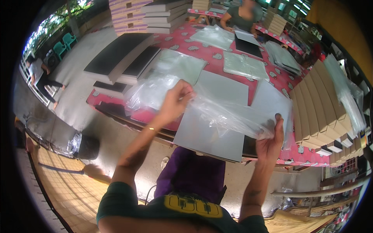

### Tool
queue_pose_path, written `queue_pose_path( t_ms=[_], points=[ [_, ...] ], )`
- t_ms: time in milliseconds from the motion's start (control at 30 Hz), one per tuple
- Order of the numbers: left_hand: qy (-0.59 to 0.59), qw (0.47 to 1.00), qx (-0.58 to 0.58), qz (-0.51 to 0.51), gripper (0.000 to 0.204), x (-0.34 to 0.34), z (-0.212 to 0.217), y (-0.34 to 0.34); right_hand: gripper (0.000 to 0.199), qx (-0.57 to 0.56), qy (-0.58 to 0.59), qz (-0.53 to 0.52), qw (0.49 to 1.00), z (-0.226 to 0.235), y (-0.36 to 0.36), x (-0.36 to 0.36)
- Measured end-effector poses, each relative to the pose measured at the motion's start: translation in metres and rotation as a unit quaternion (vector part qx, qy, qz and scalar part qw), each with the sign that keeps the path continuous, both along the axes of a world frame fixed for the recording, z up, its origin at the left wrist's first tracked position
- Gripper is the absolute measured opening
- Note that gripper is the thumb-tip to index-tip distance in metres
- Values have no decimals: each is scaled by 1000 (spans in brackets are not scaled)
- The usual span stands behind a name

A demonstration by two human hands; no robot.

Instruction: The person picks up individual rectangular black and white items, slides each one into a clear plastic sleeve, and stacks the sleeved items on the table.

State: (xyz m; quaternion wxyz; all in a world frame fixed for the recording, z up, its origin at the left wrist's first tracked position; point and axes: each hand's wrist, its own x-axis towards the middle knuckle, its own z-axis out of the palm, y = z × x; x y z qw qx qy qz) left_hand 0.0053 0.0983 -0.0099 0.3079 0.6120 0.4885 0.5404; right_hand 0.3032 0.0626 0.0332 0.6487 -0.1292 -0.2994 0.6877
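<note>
A clear plastic bag (223,114) is stretched between my two hands above the table. With fingers pinched, my left hand (176,100) grips one end of it. My right hand (271,141) holds the other end, thumb pointing up and fingers curled, partly behind the film. Under the bag, a flat grey board (208,138) lies at the near table edge. Another grey sheet (229,88) lies just beyond it. Loose clear bags (149,91) are heaped beside my left hand, and a grey sheet in clear film (268,97) lies beyond my right hand.
Black-topped stacks (116,52) stand at the left of the pink patterned tablecloth (182,42). A row of brown cartons (318,105) lines the right side. Plastic packs (244,65) lie farther back. A person (241,21) works across the table; another person (40,77) sits far left.
</note>
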Motion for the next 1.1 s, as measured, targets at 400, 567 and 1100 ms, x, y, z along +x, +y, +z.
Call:
queue_pose_path(
  t_ms=[400,567,1100],
  points=[
    [527,840,118,59,14,36,101,13,20,214,-859,-340,317,43,61,49],
    [371,853,367,-12,30,-13,95,-7,33,216,-837,-190,466,60,16,53],
    [-122,936,-266,-195,27,12,30,-72,35,64,-114,203,970,-31,3,48]
  ],
)
